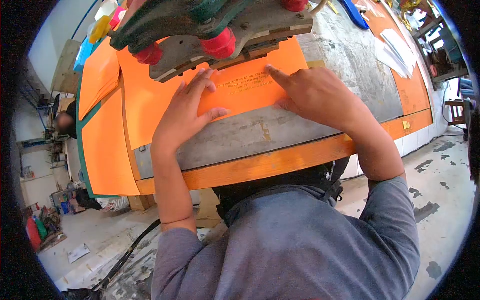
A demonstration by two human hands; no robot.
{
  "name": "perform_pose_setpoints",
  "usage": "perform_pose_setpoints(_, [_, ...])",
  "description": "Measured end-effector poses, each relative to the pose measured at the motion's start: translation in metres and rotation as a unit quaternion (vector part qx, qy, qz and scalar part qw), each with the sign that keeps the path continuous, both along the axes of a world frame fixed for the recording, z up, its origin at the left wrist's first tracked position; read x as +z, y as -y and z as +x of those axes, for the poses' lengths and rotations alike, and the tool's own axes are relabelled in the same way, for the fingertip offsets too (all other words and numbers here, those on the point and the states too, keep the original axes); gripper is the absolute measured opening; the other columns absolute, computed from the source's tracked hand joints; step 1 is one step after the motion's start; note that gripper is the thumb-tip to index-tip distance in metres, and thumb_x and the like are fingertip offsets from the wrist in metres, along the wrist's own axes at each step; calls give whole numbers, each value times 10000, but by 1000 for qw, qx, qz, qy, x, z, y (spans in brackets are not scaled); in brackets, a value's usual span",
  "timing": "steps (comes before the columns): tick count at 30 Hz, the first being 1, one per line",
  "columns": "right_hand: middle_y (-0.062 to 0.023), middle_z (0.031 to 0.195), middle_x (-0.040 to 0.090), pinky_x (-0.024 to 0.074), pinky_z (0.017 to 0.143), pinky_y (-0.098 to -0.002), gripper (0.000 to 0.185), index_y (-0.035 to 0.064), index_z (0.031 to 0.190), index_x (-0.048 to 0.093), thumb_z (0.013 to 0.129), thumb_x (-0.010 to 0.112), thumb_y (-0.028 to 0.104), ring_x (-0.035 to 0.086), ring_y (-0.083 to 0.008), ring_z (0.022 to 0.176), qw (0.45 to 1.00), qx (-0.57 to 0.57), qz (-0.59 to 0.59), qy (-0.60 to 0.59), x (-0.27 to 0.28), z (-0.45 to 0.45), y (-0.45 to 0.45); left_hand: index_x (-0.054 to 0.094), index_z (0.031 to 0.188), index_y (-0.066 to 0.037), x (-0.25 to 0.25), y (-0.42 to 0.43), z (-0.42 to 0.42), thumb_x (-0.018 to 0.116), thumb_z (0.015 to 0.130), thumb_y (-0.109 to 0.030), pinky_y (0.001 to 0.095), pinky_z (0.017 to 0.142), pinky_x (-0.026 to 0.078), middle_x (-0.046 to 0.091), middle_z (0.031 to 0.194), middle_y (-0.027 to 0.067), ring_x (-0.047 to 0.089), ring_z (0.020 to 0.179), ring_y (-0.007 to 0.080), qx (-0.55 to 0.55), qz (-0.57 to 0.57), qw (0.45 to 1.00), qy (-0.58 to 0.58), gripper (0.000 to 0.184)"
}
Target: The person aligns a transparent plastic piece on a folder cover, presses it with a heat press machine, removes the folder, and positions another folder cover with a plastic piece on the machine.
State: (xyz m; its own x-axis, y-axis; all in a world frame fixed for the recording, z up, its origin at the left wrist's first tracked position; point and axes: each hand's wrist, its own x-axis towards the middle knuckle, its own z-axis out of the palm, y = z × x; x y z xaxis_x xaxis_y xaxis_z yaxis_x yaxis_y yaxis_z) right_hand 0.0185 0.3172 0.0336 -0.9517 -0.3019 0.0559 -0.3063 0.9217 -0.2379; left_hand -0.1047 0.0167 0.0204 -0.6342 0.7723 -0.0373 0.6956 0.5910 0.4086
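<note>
An orange printed sheet (240, 102) lies on the grey metal work surface (220, 137), lines of small text near its right part. My left hand (187, 110) rests on the sheet's left portion, thumb stretched out along the near edge and fingers partly bent. On the right side, my right hand (320, 95) touches the sheet with its index fingertip near the text. Its thumb is apart, at the near edge, and its other fingers are curled underneath. Just beyond both hands hangs a green machine head (200, 25) with red round parts and a flat metal plate (270, 32).
Stacked orange sheets (102, 75) and more orange sheets (107, 145) lie at the left. White paper strips (397, 52) and a blue-handled tool (354, 14) are at the far right. A wooden edge (260, 172) borders the near side. Another person is partly visible at far left.
</note>
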Motion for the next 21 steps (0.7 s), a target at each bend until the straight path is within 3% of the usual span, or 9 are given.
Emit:
perform_pose_setpoints(5, [-196, 887, 763, 610, 702, -505, 667, -32, 1477, 550, 964, 726, 356, 764, -387, 834, 1000, 2, -2, -9, -2, 1, 0, 383, 1626, -76, -4, 1, 0, 803, 917, -480, 598, 1243, 333, 648, 1333, 105, 556, 1411, 359, -8, 6, 1000, -17, 918])
perform_pose_setpoints(9, [-197, 888, 761, 606, 700, -504, 685, -37, 1486, 543, 954, 733, 350, 763, -388, 848, 999, -9, 9, 32, 4, 0, 2, 385, 1623, -65, -3, 0, -2, 802, 919, -480, 581, 1253, 327, 647, 1318, 109, 545, 1425, 358, -12, 13, 1000, -2, 917])
perform_pose_setpoints(12, [-196, 897, 761, 607, 707, -504, 693, -31, 1494, 541, 949, 739, 348, 763, -392, 860, 1000, -3, -3, -1, -2, 1, 0, 394, 1617, -53, 1, -2, 1, 800, 919, -482, 570, 1266, 315, 645, 1307, 113, 530, 1447, 359, 0, 9, 1000, 25, 915])
perform_pose_setpoints(21, [-190, 905, 758, 605, 723, -503, 669, -22, 1490, 559, 961, 741, 346, 756, -397, 854, 1000, 3, -12, -11, -2, 3, 0, 431, 1604, -40, 5, -4, 4, 838, 892, -444, 492, 1165, 418, 666, 1241, 117, 606, 1281, 342, 3, 18, 1000, 3, 915])
